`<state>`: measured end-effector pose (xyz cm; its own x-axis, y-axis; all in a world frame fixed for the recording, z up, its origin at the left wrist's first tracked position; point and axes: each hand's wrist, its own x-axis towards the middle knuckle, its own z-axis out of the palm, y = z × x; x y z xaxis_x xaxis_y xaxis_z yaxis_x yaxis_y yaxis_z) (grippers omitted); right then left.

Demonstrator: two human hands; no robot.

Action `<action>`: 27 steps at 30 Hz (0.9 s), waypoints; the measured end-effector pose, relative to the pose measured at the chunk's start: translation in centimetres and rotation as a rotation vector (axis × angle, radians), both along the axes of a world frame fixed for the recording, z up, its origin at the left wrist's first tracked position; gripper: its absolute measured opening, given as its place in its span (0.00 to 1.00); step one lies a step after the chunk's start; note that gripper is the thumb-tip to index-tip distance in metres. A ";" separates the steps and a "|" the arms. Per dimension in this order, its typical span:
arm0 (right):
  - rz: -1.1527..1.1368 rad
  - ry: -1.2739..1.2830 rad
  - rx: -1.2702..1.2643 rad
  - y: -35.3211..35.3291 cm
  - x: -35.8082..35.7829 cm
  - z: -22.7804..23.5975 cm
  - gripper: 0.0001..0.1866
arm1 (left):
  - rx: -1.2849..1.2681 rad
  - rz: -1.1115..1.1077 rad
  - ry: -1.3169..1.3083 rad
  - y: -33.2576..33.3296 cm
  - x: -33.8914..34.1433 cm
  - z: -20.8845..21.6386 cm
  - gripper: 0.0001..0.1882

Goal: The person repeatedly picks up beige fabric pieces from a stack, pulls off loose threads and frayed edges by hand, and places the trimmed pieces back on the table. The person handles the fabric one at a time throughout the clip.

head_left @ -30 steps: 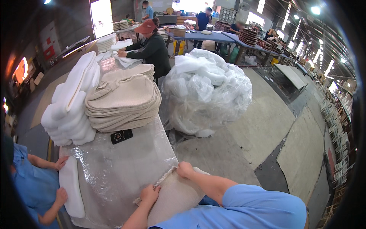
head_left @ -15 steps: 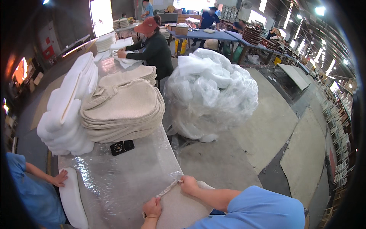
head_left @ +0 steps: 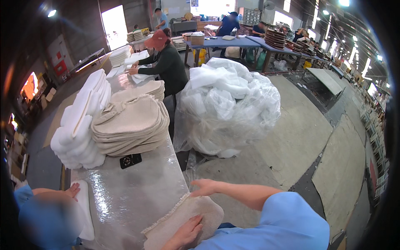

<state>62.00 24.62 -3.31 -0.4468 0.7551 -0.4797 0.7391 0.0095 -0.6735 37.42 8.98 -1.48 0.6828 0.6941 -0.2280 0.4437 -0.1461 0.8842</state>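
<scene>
A beige fabric cushion cover (head_left: 210, 211) with a frayed edge lies at the near right corner of the plastic-covered table (head_left: 146, 179). My left hand (head_left: 188, 231) rests on top of it, fingers stretched out flat. By the cover's far corner is my right hand (head_left: 204, 187), its fingers extended leftward over the frayed edge and apart from a grip. Farther up the table stands a stack of beige cushion covers (head_left: 129, 125). White padding pieces (head_left: 79, 125) are piled just left of that stack, and a black phone (head_left: 130, 161) lies in front.
At the left, a person in light blue (head_left: 50, 221) touches a white pad (head_left: 85, 212). A person in a red cap (head_left: 171, 66) handles white pieces at the table's far end. A big clear bag of white padding (head_left: 229, 108) stands on the floor right of the table.
Both hands have let go of the frayed edge. My left hand now lies flat on the cover, while the right has opened near the corner. The person at left has leaned in.
</scene>
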 end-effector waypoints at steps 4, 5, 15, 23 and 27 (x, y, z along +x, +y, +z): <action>0.011 -0.078 -0.552 -3.8 3.5 5.4 0.72 | 0.019 0.047 0.265 -1.9 0.3 -2.8 0.36; 0.010 -0.046 -0.627 -4.9 3.5 5.1 0.76 | 0.021 0.053 0.324 -1.8 0.2 -3.4 0.36; -0.096 -0.239 -0.399 -3.9 -2.0 -4.3 0.74 | -0.043 0.160 0.449 2.8 -0.7 -4.9 0.34; -0.066 -0.156 -0.510 -1.3 -2.2 -7.8 0.63 | 0.013 0.149 0.481 3.6 -0.3 -6.2 0.34; -0.007 -0.198 -0.419 -0.1 -2.7 -9.4 0.62 | -0.041 0.197 0.385 3.8 -0.6 -6.9 0.33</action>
<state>59.30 24.49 -12.74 -0.3113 0.4806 -0.8199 0.8530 -0.2390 -0.4640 36.82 12.82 -8.42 0.3975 0.7880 -0.4702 0.7583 0.0064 0.6519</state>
